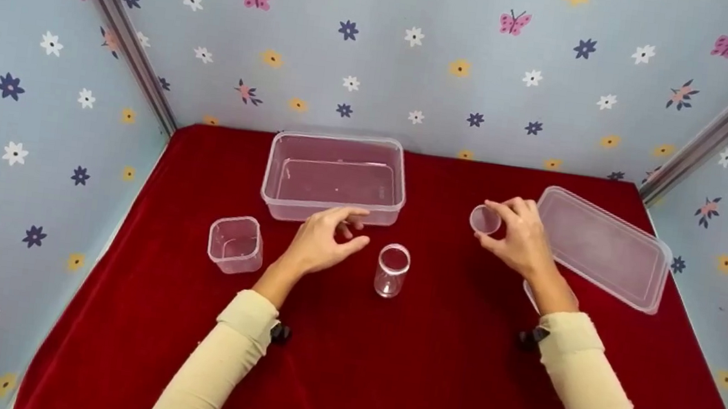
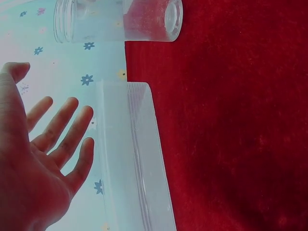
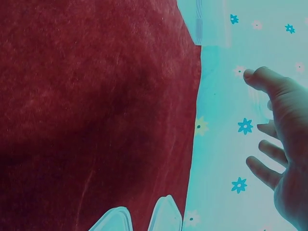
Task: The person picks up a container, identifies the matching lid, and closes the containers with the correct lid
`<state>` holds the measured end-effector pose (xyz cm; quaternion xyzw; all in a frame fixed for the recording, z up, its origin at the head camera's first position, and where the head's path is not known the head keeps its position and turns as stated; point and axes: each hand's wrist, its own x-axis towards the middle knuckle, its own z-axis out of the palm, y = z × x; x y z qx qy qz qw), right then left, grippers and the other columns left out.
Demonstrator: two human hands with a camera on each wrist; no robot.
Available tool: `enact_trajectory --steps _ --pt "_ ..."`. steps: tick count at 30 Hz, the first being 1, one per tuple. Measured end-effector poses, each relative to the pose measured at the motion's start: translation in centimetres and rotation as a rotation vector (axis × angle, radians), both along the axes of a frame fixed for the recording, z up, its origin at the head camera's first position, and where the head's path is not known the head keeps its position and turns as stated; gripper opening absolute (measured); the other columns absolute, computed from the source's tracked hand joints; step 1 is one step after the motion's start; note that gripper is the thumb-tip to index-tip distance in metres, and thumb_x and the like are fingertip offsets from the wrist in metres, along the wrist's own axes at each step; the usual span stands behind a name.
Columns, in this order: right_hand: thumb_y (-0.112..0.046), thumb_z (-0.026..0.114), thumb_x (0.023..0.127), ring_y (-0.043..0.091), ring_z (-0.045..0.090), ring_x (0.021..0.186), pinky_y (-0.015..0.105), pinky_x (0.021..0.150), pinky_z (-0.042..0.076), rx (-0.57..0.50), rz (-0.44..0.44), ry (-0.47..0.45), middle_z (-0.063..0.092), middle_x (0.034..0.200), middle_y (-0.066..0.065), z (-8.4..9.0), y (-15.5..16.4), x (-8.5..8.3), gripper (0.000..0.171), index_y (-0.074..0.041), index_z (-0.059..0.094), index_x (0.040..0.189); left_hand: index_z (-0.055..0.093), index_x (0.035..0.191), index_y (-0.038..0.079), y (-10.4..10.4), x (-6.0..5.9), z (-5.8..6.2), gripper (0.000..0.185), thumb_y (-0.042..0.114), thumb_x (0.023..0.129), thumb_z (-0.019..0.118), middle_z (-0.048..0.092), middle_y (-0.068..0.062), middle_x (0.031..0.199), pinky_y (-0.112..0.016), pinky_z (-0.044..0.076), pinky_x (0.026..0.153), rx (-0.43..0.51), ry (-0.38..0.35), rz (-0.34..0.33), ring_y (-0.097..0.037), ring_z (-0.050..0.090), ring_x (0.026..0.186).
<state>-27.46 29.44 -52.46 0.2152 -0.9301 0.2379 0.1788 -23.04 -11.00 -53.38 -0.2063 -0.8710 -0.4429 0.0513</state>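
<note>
My right hand pinches a small round clear lid between thumb and fingers, raised over the right part of the cloth. In the right wrist view the lid hardly shows against the pale wall. My left hand hovers with loosely spread fingers and holds nothing. It lies between the large rectangular clear container and a clear jar. The jar stands upright, its mouth uncovered. In the left wrist view the left hand is apart from both the jar and the container's wall.
Left of the left hand stands a small square clear container. A large rectangular lid lies at the right. Under the right forearm, a smaller lid is mostly hidden. Red cloth covers the table; patterned walls enclose it.
</note>
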Motion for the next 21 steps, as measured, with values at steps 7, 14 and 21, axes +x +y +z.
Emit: enact_trajectory --steps 7,14,21 --pt "-0.015 0.095 0.085 0.046 0.06 0.115 0.059 0.099 0.056 -0.018 0.016 0.047 0.07 0.118 0.025 -0.1 -0.6 0.3 0.057 -0.001 0.077 0.137 0.075 0.141 0.009 0.3 -0.3 -0.2 0.046 0.024 0.098 0.083 0.083 -0.019 0.121 -0.057 0.064 0.096 0.029 0.003 -0.004 -0.035 0.081 0.098" --pt "-0.013 0.097 0.083 0.047 0.061 0.115 0.058 0.1 0.056 -0.036 0.03 0.092 0.07 0.118 0.025 -0.2 -1.0 0.5 0.059 -0.001 0.077 0.137 0.076 0.139 0.009 0.6 -0.6 -0.2 0.043 0.023 0.099 0.083 0.083 -0.018 0.121 -0.055 0.065 0.095 0.046 0.007 0.003 -0.035 0.081 0.098" --pt "-0.013 0.097 0.082 0.046 0.061 0.116 0.057 0.102 0.057 -0.05 0.03 0.107 0.07 0.12 0.025 0.2 -1.7 0.8 0.06 -0.002 0.076 0.137 0.075 0.139 0.005 0.8 -0.9 0.0 0.043 0.021 0.1 0.082 0.083 -0.022 0.121 -0.056 0.066 0.096 0.075 -0.009 -0.004 -0.038 0.082 0.099"
